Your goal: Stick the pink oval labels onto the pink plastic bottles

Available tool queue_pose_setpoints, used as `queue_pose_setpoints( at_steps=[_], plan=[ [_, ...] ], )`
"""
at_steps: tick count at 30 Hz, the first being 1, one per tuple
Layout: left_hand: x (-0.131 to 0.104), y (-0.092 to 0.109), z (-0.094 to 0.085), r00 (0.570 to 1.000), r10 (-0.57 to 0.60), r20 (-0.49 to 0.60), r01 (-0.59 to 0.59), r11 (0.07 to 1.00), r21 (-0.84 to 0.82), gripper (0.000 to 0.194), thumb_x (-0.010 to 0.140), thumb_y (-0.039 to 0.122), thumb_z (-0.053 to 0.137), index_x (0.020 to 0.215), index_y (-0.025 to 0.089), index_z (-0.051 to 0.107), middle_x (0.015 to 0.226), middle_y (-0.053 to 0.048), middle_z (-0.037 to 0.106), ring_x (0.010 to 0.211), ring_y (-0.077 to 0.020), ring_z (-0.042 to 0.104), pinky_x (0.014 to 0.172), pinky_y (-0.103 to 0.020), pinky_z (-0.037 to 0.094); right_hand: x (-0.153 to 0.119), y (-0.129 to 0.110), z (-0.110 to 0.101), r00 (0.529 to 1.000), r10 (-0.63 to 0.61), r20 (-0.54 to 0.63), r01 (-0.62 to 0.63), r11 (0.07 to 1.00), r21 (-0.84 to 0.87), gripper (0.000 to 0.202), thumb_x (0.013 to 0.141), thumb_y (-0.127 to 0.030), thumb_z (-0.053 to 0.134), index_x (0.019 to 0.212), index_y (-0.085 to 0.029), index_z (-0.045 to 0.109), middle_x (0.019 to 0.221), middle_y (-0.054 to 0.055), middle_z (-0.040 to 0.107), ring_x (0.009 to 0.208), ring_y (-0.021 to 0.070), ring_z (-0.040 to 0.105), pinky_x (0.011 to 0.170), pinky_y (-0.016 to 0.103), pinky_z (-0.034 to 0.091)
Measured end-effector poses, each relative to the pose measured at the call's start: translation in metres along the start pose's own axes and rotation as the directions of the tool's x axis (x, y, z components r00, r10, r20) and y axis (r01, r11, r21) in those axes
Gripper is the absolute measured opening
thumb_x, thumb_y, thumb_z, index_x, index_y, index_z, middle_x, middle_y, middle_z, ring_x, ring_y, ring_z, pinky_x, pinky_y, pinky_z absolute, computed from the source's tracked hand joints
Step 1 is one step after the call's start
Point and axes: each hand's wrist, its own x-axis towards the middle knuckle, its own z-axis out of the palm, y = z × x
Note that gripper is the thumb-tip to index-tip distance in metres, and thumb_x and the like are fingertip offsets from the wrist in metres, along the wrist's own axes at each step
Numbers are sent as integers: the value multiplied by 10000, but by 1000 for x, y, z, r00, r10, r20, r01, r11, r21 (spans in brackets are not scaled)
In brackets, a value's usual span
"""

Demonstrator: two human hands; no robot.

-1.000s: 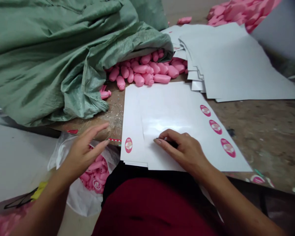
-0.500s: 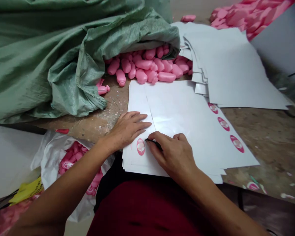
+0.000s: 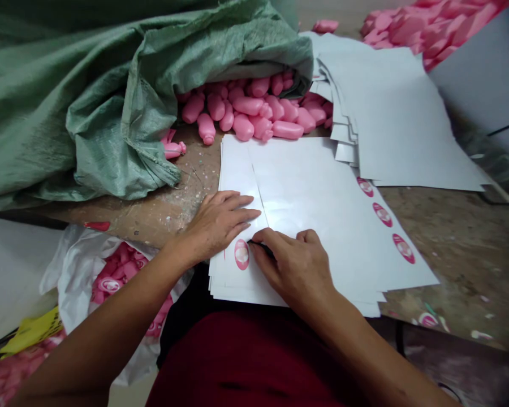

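My left hand (image 3: 223,219) lies flat with fingers stretched over the left part of a stack of white sticker sheets (image 3: 305,175). In my right hand (image 3: 294,257) is a slim black tool (image 3: 262,247), pinched between thumb and forefinger; most of it is hidden, so its exact kind cannot be made out. Its tip is at the right edge of an oval pink-and-white sticker (image 3: 241,254) near the sheet's lower left corner. More oval stickers (image 3: 382,215) run down the right side of the sheets.
Small pink bottles (image 3: 246,107) spill from a green woven sack (image 3: 110,113) behind the sheets. Another pile of white sheets (image 3: 398,118) lies at the back right. A white plastic bag (image 3: 78,271) of pink bottles is below the table's left front edge. More pink pieces (image 3: 428,28) are heaped far right.
The tool tip in my right hand has shifted very slightly left, toward the oval sticker. My left hand stays in place on the sheets. The view has moved a little.
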Motion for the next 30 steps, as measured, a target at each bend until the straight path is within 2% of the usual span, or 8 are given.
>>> queue_pose_setpoints(
  at_steps=[2, 6, 8, 13, 16, 22, 26, 30],
  plan=[
    [0, 0, 0, 1000, 3, -9, -3, 1000, -4, 338, 993, 294, 501, 1275, 257, 682, 1422, -50, 608, 1333, -278, 463, 1120, -470, 372, 1, 1, -1, 999, 29, 37, -31, 998, 53, 182, 943, -209, 519, 807, -199, 640, 657, -18, 725, 472, 133, 456, 659, 326, 267],
    [0, 0, 0, 1000, -4, -4, 4, 1000, -5, 337, 992, 298, 503, 1277, 259, 679, 1419, -50, 611, 1334, -276, 463, 1123, -474, 371, 4, 4, -7, 977, 97, 191, -138, 968, 210, 152, 937, -240, 514, 863, -230, 645, 727, -29, 750, 520, 137, 507, 657, 298, 295],
    [0, 0, 0, 1000, -9, -5, 9, 1000, -3, 336, 991, 298, 505, 1276, 262, 679, 1422, -50, 610, 1336, -277, 464, 1122, -479, 368, 3, 4, -9, 978, 113, 177, -144, 974, 176, 156, 938, -252, 512, 860, -228, 645, 727, -18, 752, 511, 140, 481, 664, 304, 288],
    [0, 1, 0, 1000, -18, 4, 18, 1000, -6, 337, 991, 297, 506, 1280, 268, 676, 1428, -47, 607, 1334, -273, 463, 1122, -476, 362, -1, 2, -5, 994, 59, 93, -63, 997, 38, 203, 947, -226, 489, 815, -210, 643, 667, -8, 735, 469, 124, 378, 678, 326, 252],
    [0, 1, 0, 1000, -18, 8, 18, 1000, -8, 335, 990, 299, 507, 1276, 268, 679, 1423, -45, 609, 1330, -274, 463, 1121, -471, 362, 0, 1, -2, 995, 63, 78, -66, 997, 38, 214, 947, -232, 492, 805, -203, 649, 645, -7, 725, 463, 125, 353, 670, 325, 256],
    [0, 0, 0, 1000, -21, -2, 21, 1000, -19, 332, 988, 297, 513, 1273, 273, 680, 1416, -43, 615, 1323, -267, 468, 1115, -469, 368, 3, 5, -6, 975, 118, 187, -155, 968, 195, 143, 932, -250, 525, 880, -212, 652, 741, -11, 757, 527, 143, 496, 672, 305, 302],
    [0, 1, -1, 999, -29, 13, 30, 999, -28, 333, 988, 306, 512, 1272, 274, 683, 1421, -46, 613, 1330, -275, 466, 1113, -482, 370, 1, 6, -7, 980, 115, 163, -135, 984, 118, 137, 926, -254, 522, 868, -225, 643, 643, -16, 718, 505, 146, 473, 683, 316, 281],
    [1, -1, 0, 999, -41, 15, 42, 998, -47, 330, 985, 305, 518, 1267, 272, 686, 1424, -44, 612, 1328, -273, 465, 1120, -480, 362, 3, 3, -3, 985, 71, 160, -84, 993, 78, 161, 926, -267, 518, 828, -210, 632, 639, -7, 712, 503, 137, 472, 693, 333, 251]
  ],
)
